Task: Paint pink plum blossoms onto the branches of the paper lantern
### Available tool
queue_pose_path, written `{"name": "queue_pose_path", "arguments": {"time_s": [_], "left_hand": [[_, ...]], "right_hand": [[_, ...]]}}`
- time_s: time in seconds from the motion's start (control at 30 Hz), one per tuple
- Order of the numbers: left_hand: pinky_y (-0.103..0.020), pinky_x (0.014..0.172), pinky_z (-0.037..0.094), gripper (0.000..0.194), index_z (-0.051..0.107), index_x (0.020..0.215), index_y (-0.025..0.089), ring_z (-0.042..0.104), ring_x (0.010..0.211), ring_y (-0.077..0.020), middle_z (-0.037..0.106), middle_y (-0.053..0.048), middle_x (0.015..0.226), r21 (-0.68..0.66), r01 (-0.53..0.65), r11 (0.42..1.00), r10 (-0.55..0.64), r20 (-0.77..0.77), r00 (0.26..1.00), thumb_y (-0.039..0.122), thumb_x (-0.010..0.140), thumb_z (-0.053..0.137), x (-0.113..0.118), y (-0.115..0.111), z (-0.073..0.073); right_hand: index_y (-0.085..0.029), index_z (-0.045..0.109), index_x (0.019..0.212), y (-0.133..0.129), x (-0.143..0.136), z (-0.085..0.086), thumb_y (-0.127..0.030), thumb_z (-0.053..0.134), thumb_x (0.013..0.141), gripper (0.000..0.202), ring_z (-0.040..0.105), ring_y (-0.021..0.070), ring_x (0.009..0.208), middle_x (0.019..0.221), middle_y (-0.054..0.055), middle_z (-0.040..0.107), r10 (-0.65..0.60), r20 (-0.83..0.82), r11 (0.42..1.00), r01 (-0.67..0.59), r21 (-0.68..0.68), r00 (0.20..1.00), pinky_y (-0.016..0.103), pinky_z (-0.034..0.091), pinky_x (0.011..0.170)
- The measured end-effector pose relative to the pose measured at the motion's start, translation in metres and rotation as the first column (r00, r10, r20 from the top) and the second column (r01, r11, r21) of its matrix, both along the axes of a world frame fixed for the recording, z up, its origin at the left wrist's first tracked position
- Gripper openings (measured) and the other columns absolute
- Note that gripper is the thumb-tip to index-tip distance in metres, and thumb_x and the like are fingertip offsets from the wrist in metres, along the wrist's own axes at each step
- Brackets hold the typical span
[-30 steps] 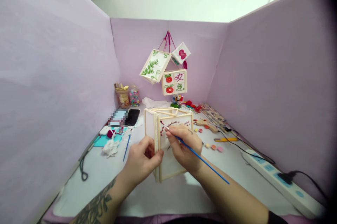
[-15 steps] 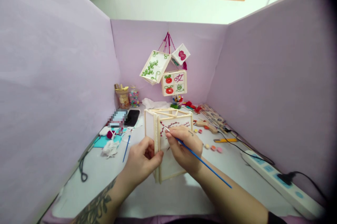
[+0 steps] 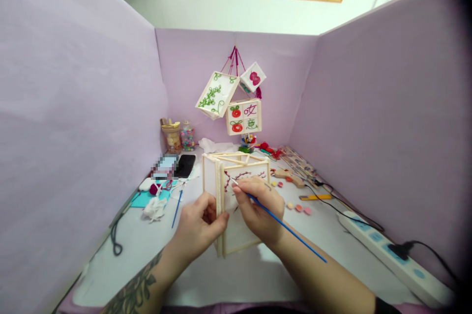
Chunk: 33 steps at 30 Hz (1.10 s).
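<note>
A box-shaped lantern with a pale wooden frame and white panels stands upright in front of me. Dark branches with small red blossoms are painted on its right panel, partly covered by my fingers. My left hand grips the lantern's near corner post, thumb in front and fingers curled behind. In my right hand is a thin blue paintbrush, pinched like a pen. Its tip meets or nearly meets the panel by the upper left blossoms. A second blue brush lies on the table to the left.
Small paint pots, a yellow cutter and a glue gun lie on the right, near a white power strip. Crumpled tissue and a black phone are on the left. Painted lanterns hang behind.
The blue brush's rear end has swung very slightly to the right and up. Both hands and the lantern stay practically where they were.
</note>
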<state>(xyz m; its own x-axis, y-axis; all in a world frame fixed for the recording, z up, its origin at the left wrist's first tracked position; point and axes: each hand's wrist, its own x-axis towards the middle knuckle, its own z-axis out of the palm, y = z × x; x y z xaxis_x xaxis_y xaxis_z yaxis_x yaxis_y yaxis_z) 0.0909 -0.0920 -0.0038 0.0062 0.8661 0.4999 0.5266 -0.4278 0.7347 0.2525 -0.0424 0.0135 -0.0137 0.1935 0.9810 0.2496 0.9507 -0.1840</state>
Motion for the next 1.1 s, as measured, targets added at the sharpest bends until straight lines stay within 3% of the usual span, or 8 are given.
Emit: {"name": "queue_pose_path", "arguments": {"time_s": [0.3, 0.53, 0.67, 0.77, 0.9, 1.1], "left_hand": [[-0.018, 0.043, 0.035, 0.024, 0.045, 0.067, 0.022, 0.044, 0.044, -0.0081, 0.045, 0.009, 0.051, 0.022, 0.005, 1.0, -0.004, -0.025, 1.0, 0.03, 0.079, 0.064, -0.002, 0.001, -0.002], [-0.018, 0.043, 0.034, 0.024, 0.045, 0.066, 0.022, 0.043, 0.044, -0.0085, 0.044, 0.009, 0.051, -0.004, -0.017, 1.0, 0.017, -0.018, 1.0, 0.031, 0.077, 0.064, -0.001, -0.001, 0.0], [-0.019, 0.043, 0.034, 0.022, 0.046, 0.066, 0.022, 0.043, 0.044, -0.0087, 0.045, 0.008, 0.052, -0.015, -0.018, 1.0, 0.018, -0.008, 1.0, 0.031, 0.076, 0.063, -0.001, 0.0, 0.002], [-0.019, 0.043, 0.035, 0.021, 0.047, 0.067, 0.022, 0.044, 0.044, -0.0087, 0.046, 0.008, 0.052, -0.024, -0.016, 1.0, 0.016, -0.009, 1.0, 0.032, 0.077, 0.063, -0.001, 0.0, 0.001], [-0.018, 0.043, 0.035, 0.021, 0.048, 0.068, 0.022, 0.044, 0.044, -0.0086, 0.046, 0.008, 0.052, -0.029, -0.014, 0.999, 0.014, -0.011, 1.0, 0.031, 0.078, 0.063, -0.002, 0.0, -0.001], [-0.018, 0.043, 0.035, 0.023, 0.046, 0.068, 0.022, 0.044, 0.045, -0.0085, 0.046, 0.008, 0.052, -0.021, 0.001, 1.0, -0.001, -0.007, 1.0, 0.03, 0.079, 0.065, -0.003, 0.001, -0.002]], "right_hand": [[-0.024, 0.062, 0.093, 0.0, 0.004, -0.002, -0.017, 0.067, 0.089, 0.009, 0.065, 0.015, 0.064, 0.074, 0.0, 0.069, 0.014, -0.046, 1.0, -0.013, 0.02, 0.999, 0.03, 0.056, 0.061], [-0.025, 0.053, 0.094, 0.002, 0.008, -0.002, -0.014, 0.061, 0.091, 0.014, 0.057, 0.0122, 0.058, 0.069, -0.004, 0.059, 0.21, -0.18, 0.972, -0.225, -0.068, 0.961, 0.026, 0.049, 0.056], [-0.024, 0.062, 0.094, 0.003, 0.014, -0.004, -0.014, 0.065, 0.09, 0.011, 0.064, 0.015, 0.07, 0.077, 0.0, 0.066, 0.146, -0.096, 0.981, -0.156, -0.112, 0.985, 0.029, 0.055, 0.066], [-0.023, 0.066, 0.101, 0.002, 0.017, -0.008, -0.015, 0.06, 0.092, 0.013, 0.067, 0.0176, 0.078, 0.084, 0.004, 0.069, 0.168, -0.05, 0.976, -0.173, -0.131, 0.985, 0.033, 0.057, 0.071], [-0.021, 0.062, 0.104, -0.002, 0.014, -0.011, -0.016, 0.053, 0.094, 0.014, 0.067, 0.0181, 0.079, 0.088, 0.005, 0.068, 0.198, -0.055, 0.969, -0.204, -0.138, 0.979, 0.034, 0.057, 0.071], [-0.023, 0.058, 0.1, -0.008, 0.007, -0.004, -0.005, 0.058, 0.085, 0.023, 0.069, 0.0183, 0.084, 0.09, 0.004, 0.068, 0.073, -0.04, 0.995, -0.076, -0.067, 0.997, 0.033, 0.059, 0.075]]}}
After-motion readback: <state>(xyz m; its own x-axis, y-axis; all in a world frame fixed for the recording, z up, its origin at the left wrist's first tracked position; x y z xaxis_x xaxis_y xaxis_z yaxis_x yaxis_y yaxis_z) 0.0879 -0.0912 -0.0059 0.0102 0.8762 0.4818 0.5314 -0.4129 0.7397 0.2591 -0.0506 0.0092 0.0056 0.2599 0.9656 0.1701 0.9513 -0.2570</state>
